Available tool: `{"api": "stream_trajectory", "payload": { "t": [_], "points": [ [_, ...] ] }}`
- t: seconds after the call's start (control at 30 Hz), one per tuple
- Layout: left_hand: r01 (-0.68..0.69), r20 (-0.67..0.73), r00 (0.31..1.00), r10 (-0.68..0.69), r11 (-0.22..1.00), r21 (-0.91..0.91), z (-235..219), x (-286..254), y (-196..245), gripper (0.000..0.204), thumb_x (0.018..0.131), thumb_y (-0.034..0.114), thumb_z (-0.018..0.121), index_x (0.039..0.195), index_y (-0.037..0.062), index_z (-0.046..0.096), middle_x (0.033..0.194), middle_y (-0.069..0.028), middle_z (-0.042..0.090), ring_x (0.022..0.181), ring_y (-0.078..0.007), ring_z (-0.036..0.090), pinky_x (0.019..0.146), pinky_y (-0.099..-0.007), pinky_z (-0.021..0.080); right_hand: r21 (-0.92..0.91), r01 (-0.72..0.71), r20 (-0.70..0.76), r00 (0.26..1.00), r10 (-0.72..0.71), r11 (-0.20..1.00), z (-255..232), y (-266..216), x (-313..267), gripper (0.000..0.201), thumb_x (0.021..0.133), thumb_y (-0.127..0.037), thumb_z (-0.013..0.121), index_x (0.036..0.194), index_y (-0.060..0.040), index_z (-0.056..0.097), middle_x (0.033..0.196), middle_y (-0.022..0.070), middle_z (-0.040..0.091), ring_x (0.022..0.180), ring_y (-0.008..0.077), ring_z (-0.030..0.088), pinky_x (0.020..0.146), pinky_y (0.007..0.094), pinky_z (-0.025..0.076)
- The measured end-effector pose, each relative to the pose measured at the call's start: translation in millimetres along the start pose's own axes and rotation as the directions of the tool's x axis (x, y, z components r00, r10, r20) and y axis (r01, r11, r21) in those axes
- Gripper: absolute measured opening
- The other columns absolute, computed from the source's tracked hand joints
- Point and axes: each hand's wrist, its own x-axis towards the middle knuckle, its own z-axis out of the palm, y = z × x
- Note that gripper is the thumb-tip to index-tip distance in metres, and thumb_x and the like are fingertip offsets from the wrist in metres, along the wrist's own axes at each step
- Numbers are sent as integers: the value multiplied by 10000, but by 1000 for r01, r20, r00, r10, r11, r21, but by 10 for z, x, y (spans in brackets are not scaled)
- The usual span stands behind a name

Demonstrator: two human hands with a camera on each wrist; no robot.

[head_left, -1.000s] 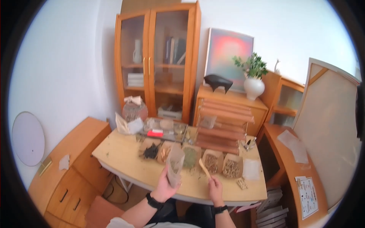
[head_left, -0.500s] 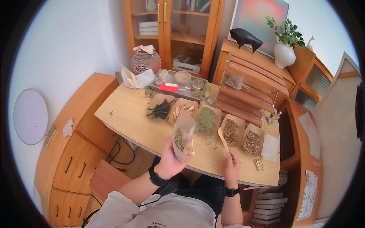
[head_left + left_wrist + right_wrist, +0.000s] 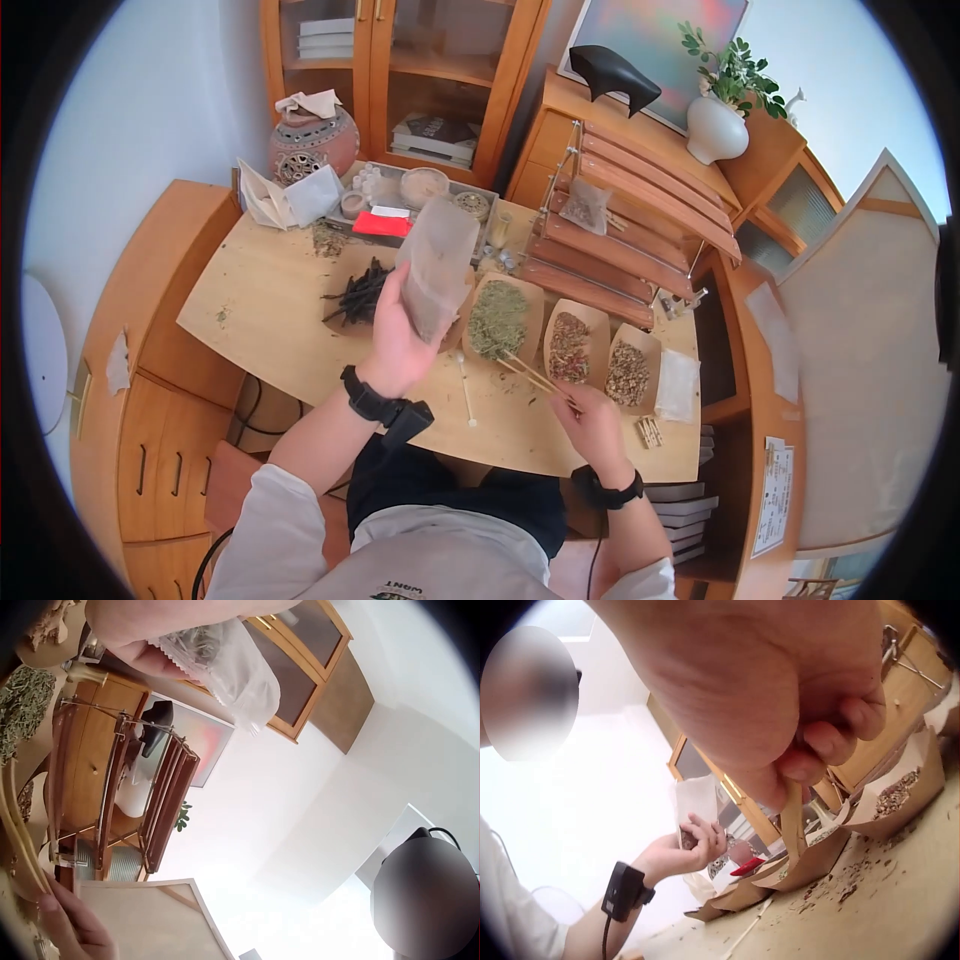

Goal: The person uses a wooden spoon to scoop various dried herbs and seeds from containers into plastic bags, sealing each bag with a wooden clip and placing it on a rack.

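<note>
My left hand [image 3: 398,345] holds up a translucent pouch [image 3: 438,262] above the table. Dried green herb shows inside the pouch [image 3: 240,671] in the left wrist view. My right hand [image 3: 596,432] grips a pair of wooden tongs [image 3: 532,374] near one end. The tongs' tips reach into the dried green herb [image 3: 498,318] in a brown paper tray [image 3: 536,312]. Left of it, dark dried strips [image 3: 362,290] lie in another tray, partly behind the left hand. To the right stand trays of reddish dried bits [image 3: 569,345] and brown bits [image 3: 627,372].
A tiered wooden rack [image 3: 600,260] rises behind the trays. A thin white stick [image 3: 467,390] lies near the front edge, and small wooden clips [image 3: 649,432] lie at the right. Further back are a red item [image 3: 381,224], small jars and a round patterned pot [image 3: 335,140].
The right hand has moved the tongs left, bringing their tips into the green herb. The left hand has tilted the pouch, hiding its contents from the head view. The head view has shifted downward.
</note>
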Motion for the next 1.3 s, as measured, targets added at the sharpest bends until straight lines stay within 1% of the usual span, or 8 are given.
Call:
{"api": "stream_trajectory", "payload": {
  "t": [0.1, 0.3, 0.4, 0.5, 0.6, 0.8, 1.0, 1.3],
  "points": [
    [60, 1, 998, -60, 997, -42, 32, 211, 2, 327, 996, 445, 481, 1146, 177, 593, 948, 15, 634, 757, -141, 590, 566, -274, 459, -181, 87, 53, 996, -78, 980, -48, -215, 241, 189, 815, -130, 730, 985, -48, 735, 772, 156, 654, 672, 304, 652, 594, 384, 521],
    [72, 40, 997, -69, 995, -76, -26, 557, -99, 324, 988, 440, 501, 1163, 183, 593, 961, 10, 633, 750, -155, 587, 598, -280, 456, -300, 188, 8, 981, -195, 935, 206, -194, 486, 175, 794, -129, 719, 957, -69, 731, 669, 89, 622, 614, 286, 624, 578, 398, 503],
    [78, 17, 997, -77, 994, -79, 31, 547, -90, 321, 987, 439, 505, 1181, 197, 587, 986, 15, 642, 794, -150, 604, 591, -284, 460, -360, 164, 34, 986, -162, 919, 283, -161, 556, 180, 814, -184, 721, 976, -107, 712, 671, 45, 600, 638, 228, 627, 604, 376, 495],
    [94, 116, 990, -83, 992, -88, -93, 616, -116, 327, 988, 434, 509, 1221, 213, 574, 1049, 26, 645, 881, -143, 621, 634, -298, 497, -374, 168, 43, 986, -164, 912, 355, -82, 605, 184, 817, -191, 723, 979, -105, 705, 659, 41, 598, 617, 225, 624, 603, 373, 494],
    [124, -2, 992, -125, 984, -129, -13, 537, -112, 344, 994, 428, 504, 1257, 213, 558, 1097, 32, 635, 948, -136, 622, 696, -306, 525, -381, 179, 46, 983, -175, 907, 415, -39, 654, 171, 822, -187, 721, 967, -99, 701, 632, 34, 589, 592, 222, 622, 594, 365, 496],
    [140, 41, 990, -136, 981, -135, -97, 495, -113, 344, 1005, 387, 502, 1274, 178, 550, 1118, 10, 627, 1012, -138, 614, 808, -310, 533, -422, 199, 55, 980, -194, 885, 437, -5, 739, 137, 823, -159, 714, 941, -90, 699, 618, 47, 598, 568, 226, 625, 546, 354, 501],
    [125, 78, 990, -118, 988, -95, -194, 562, -141, 372, 1011, 380, 487, 1281, 132, 549, 1132, -15, 627, 1074, -167, 601, 928, -354, 506, -312, 170, 11, 984, -175, 935, 488, 110, 755, 117, 839, -138, 706, 928, -62, 706, 664, 75, 635, 585, 257, 632, 548, 376, 512],
    [128, 154, 981, -120, 991, -41, -267, 638, -184, 510, 1020, 367, 433, 1448, 92, 398, 1423, -60, 506, 1304, -238, 487, 1089, -410, 391, -312, 107, -87, 986, -140, 944, 410, 132, 751, 104, 852, -121, 696, 935, -59, 708, 688, 110, 651, 591, 284, 631, 544, 387, 505]
  ]
}}
